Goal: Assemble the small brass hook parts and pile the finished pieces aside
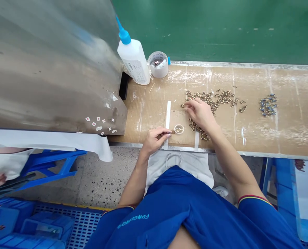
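Brass fittings pile (pixel 208 100) looks mostly unworked, blue-marked batch (pixel 268 105) right of it; left hand (pixel 156 138) pinches one fitting (pixel 173 131) left of pile, right hand (pixel 200 113) curled on pile, hold unclear.

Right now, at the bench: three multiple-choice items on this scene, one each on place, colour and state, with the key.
1. Where is the clear round dish?
A. On the floor
B. On the bench, between the hands
C. Against the green wall

2. What colour is the nozzle of the squeeze bottle?
A. Red
B. Yellow
C. Blue

3. What is the right hand doing?
A. Touching the pile of small brass parts
B. Gripping the bottle
C. Hanging below the bench

Key:
1. B: the dish sits just right of the left hand.
2. C: the tapered tip shows blue.
3. A: its fingertips rest at the pile's edge.
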The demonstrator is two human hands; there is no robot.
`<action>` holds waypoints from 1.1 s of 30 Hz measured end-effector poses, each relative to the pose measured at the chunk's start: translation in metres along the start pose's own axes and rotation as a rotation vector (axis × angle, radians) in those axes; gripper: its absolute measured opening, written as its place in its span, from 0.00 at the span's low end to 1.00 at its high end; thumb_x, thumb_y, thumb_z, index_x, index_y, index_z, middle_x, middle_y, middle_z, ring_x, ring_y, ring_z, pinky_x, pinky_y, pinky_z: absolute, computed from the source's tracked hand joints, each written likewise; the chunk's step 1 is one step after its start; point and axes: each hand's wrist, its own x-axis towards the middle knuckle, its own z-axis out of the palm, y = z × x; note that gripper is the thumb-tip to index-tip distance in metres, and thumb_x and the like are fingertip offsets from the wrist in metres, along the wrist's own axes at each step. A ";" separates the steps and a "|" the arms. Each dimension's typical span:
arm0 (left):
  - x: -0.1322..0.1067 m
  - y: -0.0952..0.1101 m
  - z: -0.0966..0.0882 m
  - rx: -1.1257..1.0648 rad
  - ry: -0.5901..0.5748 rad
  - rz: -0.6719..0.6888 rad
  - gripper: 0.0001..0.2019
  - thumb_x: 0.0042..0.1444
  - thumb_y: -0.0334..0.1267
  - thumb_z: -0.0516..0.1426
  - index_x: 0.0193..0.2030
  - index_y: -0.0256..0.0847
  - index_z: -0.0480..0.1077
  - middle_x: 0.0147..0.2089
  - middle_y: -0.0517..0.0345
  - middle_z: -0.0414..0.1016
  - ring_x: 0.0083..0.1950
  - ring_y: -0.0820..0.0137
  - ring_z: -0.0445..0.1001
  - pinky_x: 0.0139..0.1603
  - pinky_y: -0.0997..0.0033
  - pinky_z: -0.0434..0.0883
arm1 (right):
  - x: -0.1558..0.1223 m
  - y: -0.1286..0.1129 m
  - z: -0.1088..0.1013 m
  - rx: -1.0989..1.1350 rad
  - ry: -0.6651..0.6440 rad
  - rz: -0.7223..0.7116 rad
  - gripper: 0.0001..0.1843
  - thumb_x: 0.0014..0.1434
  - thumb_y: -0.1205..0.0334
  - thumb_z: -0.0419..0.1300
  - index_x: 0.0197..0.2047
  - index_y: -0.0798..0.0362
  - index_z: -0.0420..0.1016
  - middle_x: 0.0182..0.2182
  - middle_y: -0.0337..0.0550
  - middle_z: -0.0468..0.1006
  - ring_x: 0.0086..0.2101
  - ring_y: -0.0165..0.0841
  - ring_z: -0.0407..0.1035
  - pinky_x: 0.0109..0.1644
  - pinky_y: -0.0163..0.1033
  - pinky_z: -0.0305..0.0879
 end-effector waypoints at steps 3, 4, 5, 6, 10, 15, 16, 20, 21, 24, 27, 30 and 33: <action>-0.001 -0.001 0.000 -0.016 0.015 -0.008 0.10 0.63 0.41 0.61 0.40 0.37 0.81 0.34 0.52 0.81 0.30 0.73 0.75 0.30 0.75 0.70 | 0.013 0.000 0.014 -0.082 -0.063 -0.009 0.07 0.62 0.66 0.61 0.42 0.51 0.80 0.37 0.48 0.77 0.37 0.41 0.71 0.44 0.46 0.67; -0.001 -0.001 0.000 -0.021 0.017 -0.015 0.10 0.63 0.41 0.61 0.40 0.37 0.81 0.33 0.52 0.81 0.30 0.73 0.75 0.29 0.76 0.70 | 0.016 0.000 0.017 -0.113 -0.083 -0.011 0.07 0.62 0.66 0.60 0.41 0.51 0.80 0.37 0.49 0.76 0.37 0.41 0.71 0.44 0.46 0.67; -0.001 -0.001 0.000 -0.027 0.017 -0.026 0.10 0.63 0.42 0.61 0.40 0.37 0.81 0.33 0.53 0.81 0.31 0.73 0.75 0.30 0.76 0.70 | 0.017 0.000 0.018 -0.144 -0.102 -0.016 0.07 0.62 0.66 0.59 0.40 0.52 0.80 0.37 0.49 0.76 0.38 0.41 0.71 0.44 0.46 0.66; -0.001 -0.001 -0.001 -0.032 0.016 -0.039 0.11 0.63 0.42 0.61 0.40 0.37 0.81 0.33 0.53 0.81 0.31 0.73 0.76 0.30 0.76 0.70 | 0.018 -0.001 0.019 -0.175 -0.118 -0.023 0.07 0.63 0.66 0.58 0.39 0.52 0.79 0.38 0.50 0.76 0.38 0.42 0.70 0.44 0.45 0.66; 0.000 -0.001 -0.001 -0.054 0.015 -0.071 0.11 0.63 0.43 0.61 0.41 0.38 0.81 0.33 0.53 0.80 0.31 0.73 0.75 0.30 0.76 0.69 | 0.019 -0.006 0.018 -0.267 -0.155 -0.035 0.11 0.65 0.67 0.53 0.38 0.55 0.78 0.40 0.54 0.77 0.40 0.42 0.70 0.45 0.45 0.65; -0.001 -0.002 -0.002 -0.072 0.016 -0.079 0.11 0.63 0.43 0.62 0.41 0.38 0.81 0.34 0.52 0.81 0.31 0.73 0.75 0.30 0.75 0.69 | 0.020 -0.011 0.000 -0.172 -0.118 0.005 0.09 0.64 0.68 0.55 0.39 0.55 0.77 0.38 0.52 0.80 0.38 0.41 0.73 0.44 0.44 0.67; -0.001 -0.002 -0.002 -0.075 0.014 -0.072 0.11 0.63 0.43 0.61 0.41 0.38 0.81 0.34 0.52 0.81 0.31 0.72 0.75 0.30 0.75 0.69 | 0.018 -0.012 -0.006 -0.123 -0.087 0.017 0.08 0.63 0.68 0.55 0.39 0.55 0.77 0.36 0.50 0.80 0.36 0.40 0.73 0.43 0.43 0.67; 0.000 -0.004 -0.003 -0.076 0.010 -0.010 0.10 0.64 0.42 0.61 0.41 0.37 0.81 0.33 0.52 0.80 0.32 0.72 0.75 0.31 0.75 0.70 | -0.008 -0.024 -0.034 0.029 0.101 0.060 0.08 0.65 0.64 0.57 0.39 0.52 0.78 0.32 0.43 0.79 0.31 0.34 0.71 0.38 0.40 0.67; 0.000 -0.004 -0.003 -0.072 0.008 0.013 0.10 0.64 0.41 0.61 0.41 0.37 0.80 0.33 0.52 0.81 0.32 0.72 0.75 0.31 0.74 0.70 | -0.017 -0.028 -0.039 0.049 0.142 0.066 0.08 0.66 0.62 0.57 0.40 0.52 0.79 0.32 0.43 0.79 0.30 0.33 0.71 0.37 0.40 0.67; 0.000 -0.004 -0.002 -0.054 0.002 0.077 0.09 0.64 0.40 0.61 0.40 0.37 0.80 0.34 0.51 0.82 0.33 0.71 0.75 0.33 0.73 0.71 | -0.047 -0.041 -0.046 0.117 0.191 0.083 0.10 0.67 0.60 0.58 0.42 0.50 0.81 0.32 0.43 0.78 0.31 0.33 0.70 0.35 0.39 0.67; -0.003 -0.002 0.000 -0.068 0.003 0.128 0.09 0.65 0.39 0.61 0.40 0.37 0.80 0.34 0.51 0.82 0.34 0.71 0.76 0.34 0.73 0.71 | -0.077 -0.052 -0.040 0.228 0.184 0.109 0.10 0.66 0.59 0.60 0.43 0.48 0.83 0.34 0.44 0.78 0.34 0.35 0.72 0.36 0.40 0.69; -0.008 0.002 0.003 -0.093 -0.009 0.152 0.08 0.65 0.38 0.61 0.40 0.36 0.80 0.32 0.53 0.81 0.33 0.72 0.75 0.34 0.73 0.71 | -0.102 -0.062 -0.028 0.379 0.138 0.168 0.09 0.64 0.60 0.62 0.42 0.46 0.85 0.34 0.44 0.80 0.35 0.35 0.74 0.37 0.41 0.70; -0.013 0.007 0.006 -0.090 -0.041 0.140 0.08 0.65 0.39 0.61 0.40 0.37 0.79 0.32 0.53 0.81 0.33 0.72 0.76 0.33 0.73 0.71 | -0.119 -0.068 -0.016 0.531 0.054 0.309 0.08 0.61 0.56 0.66 0.40 0.47 0.86 0.30 0.42 0.80 0.30 0.34 0.73 0.32 0.39 0.69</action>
